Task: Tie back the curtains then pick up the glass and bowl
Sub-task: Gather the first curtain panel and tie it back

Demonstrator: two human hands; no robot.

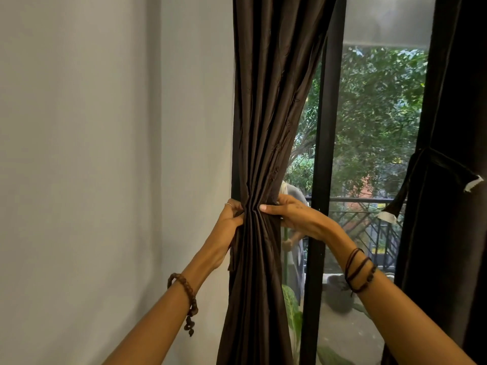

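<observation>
A plain pale wall (105, 154) filled the left of the view. Beside it, the left hand (230, 216) curled its fingers into the wall-side edge of the left curtain (266, 101), gripping the dark brown cloth where it was cinched into a waist. The right hand (287, 213) gripped the same waist from the window side, thumb pressed across the front pleats and fingers wrapped behind. Both hands were closed on the fabric, so the 2 squeezed the bundle between them. A dark strip seemed to hang just below the left hand, possibly the tie-back, though I could not tell for sure. To do this step well, I judged the pleats should be kept bunched evenly and the grip not slackened until the band was wrapped fully round and fastened, or else the folds would spill out. Right of the curtain stood the black window frame (322, 154) with greenery beyond the glass. At the far right, the right curtain (453, 101) hung already bound by its tie-back (421, 164). The glass and the bowl were not in view.
</observation>
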